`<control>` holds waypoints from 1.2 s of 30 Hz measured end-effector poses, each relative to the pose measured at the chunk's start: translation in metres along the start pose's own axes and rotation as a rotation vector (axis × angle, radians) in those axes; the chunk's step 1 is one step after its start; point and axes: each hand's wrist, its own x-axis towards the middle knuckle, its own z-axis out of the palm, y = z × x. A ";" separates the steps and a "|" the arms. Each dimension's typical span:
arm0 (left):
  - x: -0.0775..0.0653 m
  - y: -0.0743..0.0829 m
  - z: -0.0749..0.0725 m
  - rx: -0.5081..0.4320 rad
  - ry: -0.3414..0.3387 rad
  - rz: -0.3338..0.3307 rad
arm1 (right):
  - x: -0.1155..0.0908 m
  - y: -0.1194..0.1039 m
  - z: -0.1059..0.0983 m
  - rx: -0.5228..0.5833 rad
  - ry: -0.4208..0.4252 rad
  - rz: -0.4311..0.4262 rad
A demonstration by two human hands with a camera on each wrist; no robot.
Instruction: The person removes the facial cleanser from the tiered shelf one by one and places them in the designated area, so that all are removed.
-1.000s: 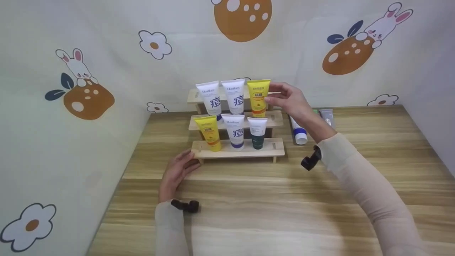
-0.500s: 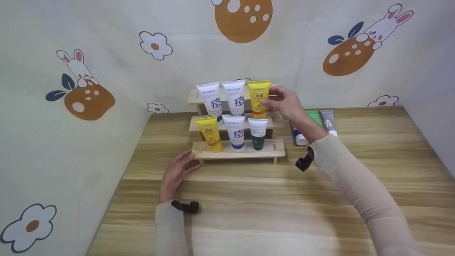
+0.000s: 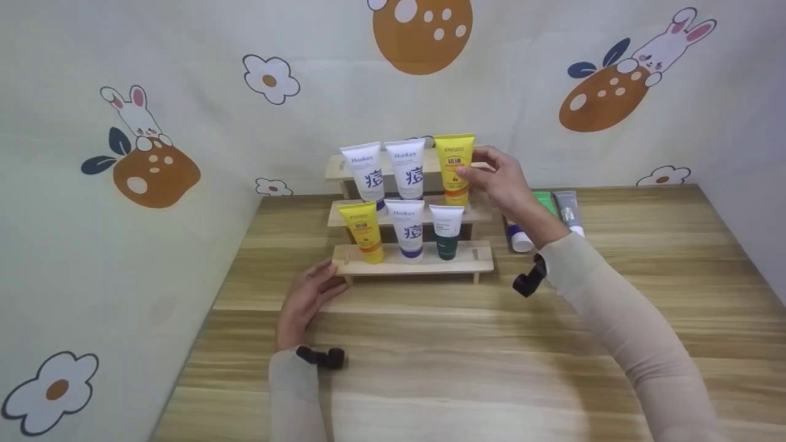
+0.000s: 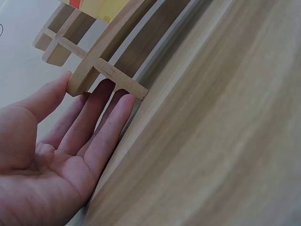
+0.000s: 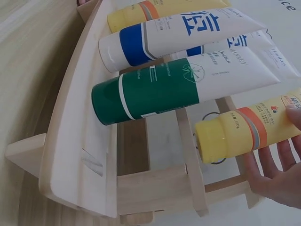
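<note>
A three-tier wooden display stand [image 3: 424, 267] bears several squeeze tubes, caps down. My left hand [image 3: 307, 296] holds its lower left end. In the left wrist view the thumb presses the board's end [image 4: 81, 81] and the fingers reach under it by the leg. My right hand [image 3: 505, 183] pinches a yellow tube [image 3: 453, 161], thumb in front, fingers behind. Its cap [image 5: 211, 140] is over the middle tier at the right; whether it touches cannot be told. Two white tubes [image 3: 406, 169] stand to its left. On the lowest tier are a yellow tube [image 3: 362, 230], a white-and-blue tube [image 3: 405, 227] and a white-and-green tube [image 3: 446, 230].
Right of the stand, a white tube [image 3: 521, 239], a green tube [image 3: 544, 199] and a grey tube [image 3: 568, 209] lie on the wooden table [image 3: 430, 362], partly behind the right forearm. A patterned cloth [image 3: 331, 92] hangs close behind the stand.
Over the last half second the yellow tube has shifted slightly right and up in my right hand. Earlier, that forearm swung left, baring more of the green and grey tubes. My left hand stays put.
</note>
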 end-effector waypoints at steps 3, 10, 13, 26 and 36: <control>0.000 0.000 0.001 -0.012 0.010 -0.009 | -0.002 -0.001 -0.007 0.009 0.011 -0.012; -0.002 0.001 0.002 -0.019 0.026 -0.020 | -0.010 0.001 -0.032 -0.015 0.030 -0.042; -0.002 0.002 0.002 -0.012 0.022 -0.018 | -0.014 0.001 -0.043 -0.028 0.044 -0.047; -0.001 -0.002 0.000 -0.039 0.010 -0.001 | -0.025 0.014 -0.096 -0.022 0.144 -0.041; -0.002 -0.001 0.000 -0.051 -0.008 0.007 | -0.031 0.029 -0.141 -0.073 0.190 0.023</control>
